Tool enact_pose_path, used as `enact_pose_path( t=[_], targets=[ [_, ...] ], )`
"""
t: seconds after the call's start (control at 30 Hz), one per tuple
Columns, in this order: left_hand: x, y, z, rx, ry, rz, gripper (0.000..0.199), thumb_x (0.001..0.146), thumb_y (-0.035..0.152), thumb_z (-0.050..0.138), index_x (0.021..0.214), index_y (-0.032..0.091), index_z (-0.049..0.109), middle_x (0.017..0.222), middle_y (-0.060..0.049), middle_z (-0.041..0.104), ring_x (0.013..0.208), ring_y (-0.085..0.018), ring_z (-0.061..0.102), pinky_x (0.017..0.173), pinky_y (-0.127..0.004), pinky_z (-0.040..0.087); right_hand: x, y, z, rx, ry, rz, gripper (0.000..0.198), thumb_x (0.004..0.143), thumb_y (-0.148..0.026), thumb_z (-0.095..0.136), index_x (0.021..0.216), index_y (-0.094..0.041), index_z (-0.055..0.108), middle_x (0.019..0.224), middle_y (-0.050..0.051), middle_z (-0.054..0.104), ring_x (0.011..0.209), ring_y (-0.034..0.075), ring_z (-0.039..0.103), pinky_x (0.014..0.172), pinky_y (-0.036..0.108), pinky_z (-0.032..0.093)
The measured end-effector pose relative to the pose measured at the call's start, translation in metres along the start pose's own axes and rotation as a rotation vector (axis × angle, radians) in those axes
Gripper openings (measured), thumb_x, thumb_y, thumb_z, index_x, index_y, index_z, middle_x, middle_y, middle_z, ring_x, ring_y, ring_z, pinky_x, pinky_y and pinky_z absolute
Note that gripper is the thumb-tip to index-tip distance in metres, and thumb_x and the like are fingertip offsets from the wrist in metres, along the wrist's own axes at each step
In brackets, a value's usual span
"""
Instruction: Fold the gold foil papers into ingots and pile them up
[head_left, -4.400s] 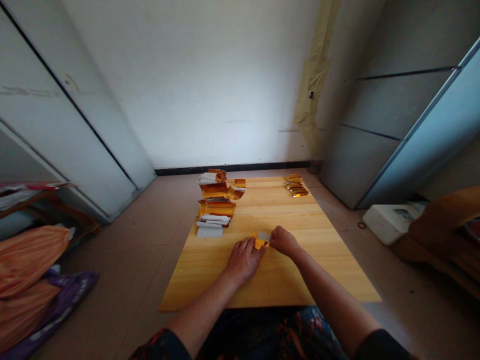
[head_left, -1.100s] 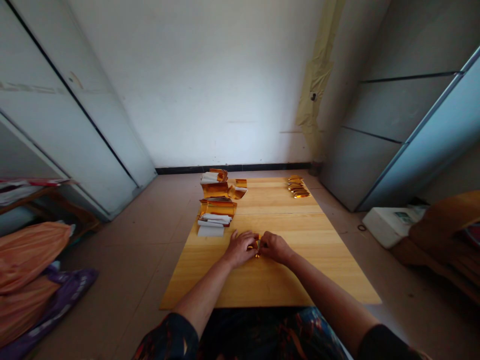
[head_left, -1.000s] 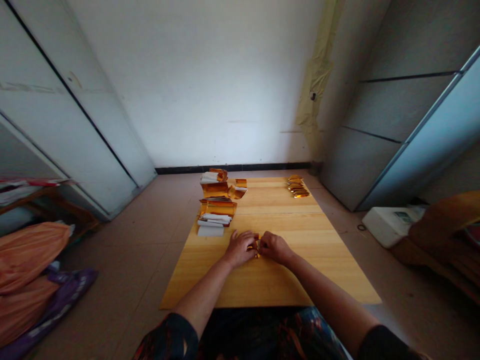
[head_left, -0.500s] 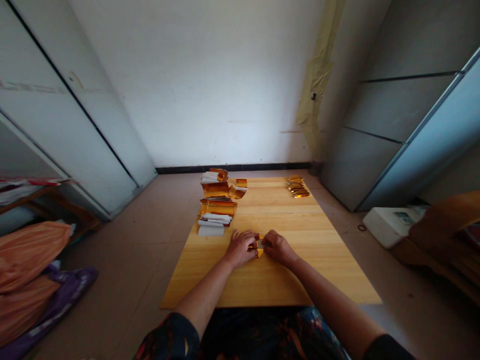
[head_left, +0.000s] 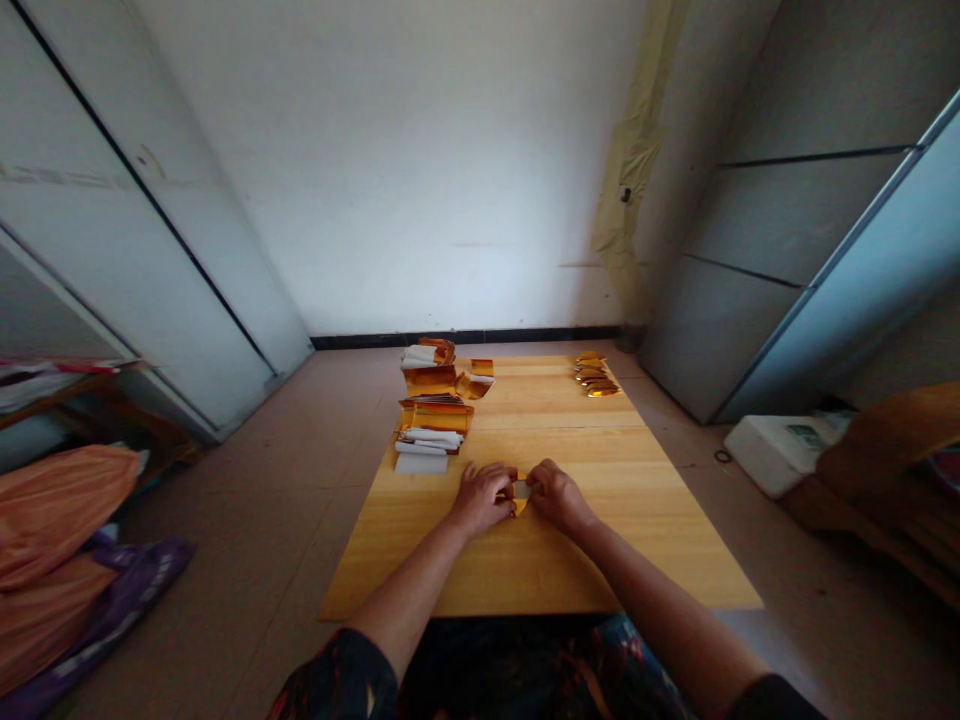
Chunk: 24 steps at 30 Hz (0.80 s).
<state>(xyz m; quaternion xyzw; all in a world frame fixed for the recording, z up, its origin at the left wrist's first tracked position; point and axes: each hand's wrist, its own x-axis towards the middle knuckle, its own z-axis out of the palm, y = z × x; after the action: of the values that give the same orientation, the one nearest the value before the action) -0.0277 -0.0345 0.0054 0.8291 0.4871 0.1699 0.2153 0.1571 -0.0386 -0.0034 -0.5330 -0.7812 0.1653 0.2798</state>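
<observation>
Between my hands, near the middle of the wooden board, is a small piece of gold paper (head_left: 520, 491) with a pale inner side and folded gold corners. My left hand (head_left: 484, 497) grips its left side, fingers curled. On its right edge my right hand (head_left: 556, 494) is closed in a pinch. The fingers cover much of the paper. Beyond my left hand lie stacks of gold paper sheets (head_left: 435, 415) and white-backed sheets (head_left: 422, 463). Several folded gold paper pieces (head_left: 596, 376) lie in a row at the far right corner.
The wooden board (head_left: 645, 530) reaches from my lap toward the white wall (head_left: 435, 200). More gold sheets (head_left: 430, 379) lie at its far left. A white box (head_left: 776, 450) stands on the floor at right, and orange and purple bags (head_left: 67, 520) lie at left.
My right hand has shifted very slightly, and a little more of the paper's pale inner side shows between my hands. The stacks and the folded pieces stay where they were.
</observation>
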Motion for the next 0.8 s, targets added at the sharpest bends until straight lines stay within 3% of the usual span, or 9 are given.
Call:
enact_pose_path(
  t=[0.1,0.37,0.53,0.8],
  targets=[
    [-0.001,0.004,0.004,0.013,0.078,-0.035,0.005,0.074,0.027,0.064,0.079,0.024,0.063,0.124,0.001,0.060,0.121,-0.022,0.047,0.107,-0.047,0.017,-0.010,-0.008,0.002,0.007,0.057,-0.036,0.020,0.070,-0.003,0.047,0.074,-0.019,0.058,0.078,0.001,0.057,0.069,0.012,0.054,0.064,0.020,0.040],
    [-0.001,0.018,0.016,0.091,0.259,-0.182,0.013,0.079,0.036,0.060,0.074,0.024,0.060,0.121,-0.001,0.062,0.108,-0.024,0.050,0.091,-0.042,0.034,-0.026,-0.026,0.013,-0.118,0.038,-0.007,0.018,0.077,-0.007,0.048,0.083,-0.020,0.058,0.078,0.003,0.063,0.076,0.016,0.054,0.069,0.025,0.037],
    [-0.003,0.016,0.010,0.097,0.205,-0.137,0.007,0.080,0.029,0.056,0.080,0.025,0.062,0.122,0.002,0.061,0.108,-0.025,0.048,0.089,-0.043,0.033,-0.028,-0.030,0.008,-0.268,0.013,-0.085,0.013,0.086,-0.016,0.049,0.082,-0.021,0.060,0.080,0.005,0.063,0.083,0.019,0.050,0.071,0.028,0.032],
    [-0.010,0.005,-0.008,0.124,0.088,-0.029,0.024,0.076,0.017,0.052,0.095,0.029,0.062,0.126,0.003,0.059,0.109,-0.023,0.048,0.088,-0.042,0.031,-0.024,-0.019,-0.009,-0.411,-0.022,-0.213,0.018,0.088,-0.018,0.049,0.074,-0.019,0.061,0.076,0.006,0.063,0.076,0.017,0.049,0.071,0.032,0.027]
  ],
)
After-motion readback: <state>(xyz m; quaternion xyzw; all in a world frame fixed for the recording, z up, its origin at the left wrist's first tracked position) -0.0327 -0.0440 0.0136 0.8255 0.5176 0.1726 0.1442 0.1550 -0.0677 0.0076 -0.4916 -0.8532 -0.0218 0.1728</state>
